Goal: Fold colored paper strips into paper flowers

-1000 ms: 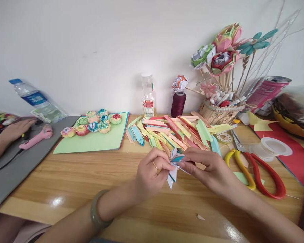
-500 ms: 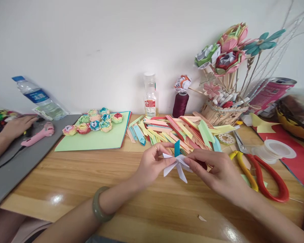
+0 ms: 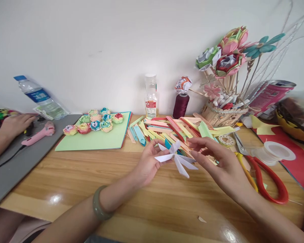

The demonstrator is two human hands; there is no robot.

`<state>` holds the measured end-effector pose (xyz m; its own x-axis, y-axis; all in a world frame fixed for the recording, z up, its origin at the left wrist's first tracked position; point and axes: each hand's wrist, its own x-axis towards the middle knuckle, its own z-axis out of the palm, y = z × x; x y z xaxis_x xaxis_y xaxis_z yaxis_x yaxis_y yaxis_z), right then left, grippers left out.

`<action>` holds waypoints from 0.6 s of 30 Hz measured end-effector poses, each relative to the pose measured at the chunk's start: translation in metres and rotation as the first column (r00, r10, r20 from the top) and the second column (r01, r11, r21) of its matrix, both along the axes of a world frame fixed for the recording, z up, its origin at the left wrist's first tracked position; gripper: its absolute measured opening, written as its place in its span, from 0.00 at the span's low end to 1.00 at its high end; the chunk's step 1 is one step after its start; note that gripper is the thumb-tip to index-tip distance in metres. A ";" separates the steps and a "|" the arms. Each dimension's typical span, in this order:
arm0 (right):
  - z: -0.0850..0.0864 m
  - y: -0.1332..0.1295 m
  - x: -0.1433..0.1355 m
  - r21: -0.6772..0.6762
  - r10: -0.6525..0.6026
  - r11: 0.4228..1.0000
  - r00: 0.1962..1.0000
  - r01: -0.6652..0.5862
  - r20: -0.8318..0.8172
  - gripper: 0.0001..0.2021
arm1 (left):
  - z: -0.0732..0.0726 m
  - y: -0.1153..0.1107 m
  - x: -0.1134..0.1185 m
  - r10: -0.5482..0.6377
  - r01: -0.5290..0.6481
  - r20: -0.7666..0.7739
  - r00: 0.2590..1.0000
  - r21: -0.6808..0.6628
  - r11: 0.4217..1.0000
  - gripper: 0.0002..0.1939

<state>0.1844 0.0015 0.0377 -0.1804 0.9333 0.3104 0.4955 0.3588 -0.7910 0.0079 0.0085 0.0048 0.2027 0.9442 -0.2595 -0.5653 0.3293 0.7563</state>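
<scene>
My left hand [image 3: 149, 163], with a green bangle [image 3: 100, 202] on its wrist, holds a star-like piece of folded white paper strips [image 3: 178, 158] by its left side. A blue folded strip [image 3: 168, 144] sticks out behind the white strips. My right hand [image 3: 215, 158] is just right of the white piece, fingers apart, with nothing visible in it. Behind both hands lies a pile of coloured folded strips [image 3: 162, 125] on the wooden table [image 3: 73, 179].
Small paper flowers [image 3: 95, 125] rest on a green sheet [image 3: 91, 143] at left. A person's hand [image 3: 17, 126] is near a pink glue gun [image 3: 39, 134]. Red-handled scissors [image 3: 281, 189], a clear spool [image 3: 273, 152] and a flower basket [image 3: 223, 114] stand or lie at right.
My right hand has let go of the white piece and its fingers have spread. The white piece has tilted, its centre now facing me, and the blue strip has swung behind it.
</scene>
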 end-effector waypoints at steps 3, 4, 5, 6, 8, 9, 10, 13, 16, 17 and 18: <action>0.001 0.003 -0.002 -0.205 0.097 0.973 0.995 -0.103 -0.037 0.14 | -0.001 0.000 -0.002 -0.080 0.080 0.025 0.996 0.029 0.996 0.28; 0.001 0.003 -0.003 -0.273 0.133 0.951 0.989 -0.147 -0.068 0.15 | -0.001 0.000 -0.002 -0.116 0.115 0.031 0.993 0.044 0.992 0.28; 0.002 0.004 -0.003 -0.329 0.149 0.927 0.983 -0.177 -0.109 0.15 | -0.002 0.000 -0.003 -0.149 0.147 0.032 0.988 0.057 0.988 0.26; 0.002 0.004 -0.003 -0.370 0.142 0.909 0.978 -0.190 -0.154 0.16 | -0.002 0.000 -0.004 -0.171 0.169 0.028 0.985 0.063 0.984 0.24; 0.002 0.004 -0.002 -0.423 0.080 0.889 0.969 -0.176 -0.235 0.17 | -0.001 0.000 -0.006 -0.186 0.185 0.005 0.983 0.062 0.981 0.20; 0.002 0.005 -0.002 -0.442 0.048 0.882 0.964 -0.164 -0.261 0.18 | -0.001 0.001 -0.007 -0.184 0.185 -0.013 0.983 0.059 0.981 0.19; 0.002 0.005 -0.001 -0.453 0.030 0.878 0.962 -0.155 -0.273 0.18 | 0.000 0.002 -0.008 -0.187 0.189 -0.037 0.982 0.058 0.980 0.18; 0.003 0.006 -0.001 -0.448 0.065 0.877 0.967 -0.173 -0.247 0.15 | 0.003 0.004 -0.011 -0.239 0.251 -0.122 0.963 0.097 0.963 0.15; 0.003 0.005 -0.001 -0.396 0.139 0.892 0.967 -0.215 -0.212 0.14 | 0.005 0.005 -0.014 -0.303 0.344 -0.219 0.928 0.181 0.921 0.14; 0.003 0.005 -0.002 -0.377 0.153 0.899 0.967 -0.222 -0.203 0.14 | 0.006 0.005 -0.015 -0.311 0.366 -0.255 0.916 0.212 0.906 0.15; 0.002 0.005 -0.002 -0.354 0.162 0.908 0.968 -0.223 -0.193 0.14 | 0.005 0.005 -0.016 -0.309 0.385 -0.295 0.904 0.245 0.890 0.15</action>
<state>0.1827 0.0061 0.0402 -0.3460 0.9382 -0.0115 0.3062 0.1014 -0.9466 -0.0079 0.0134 0.0102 0.4979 0.8645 -0.0686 -0.2427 0.2148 0.9460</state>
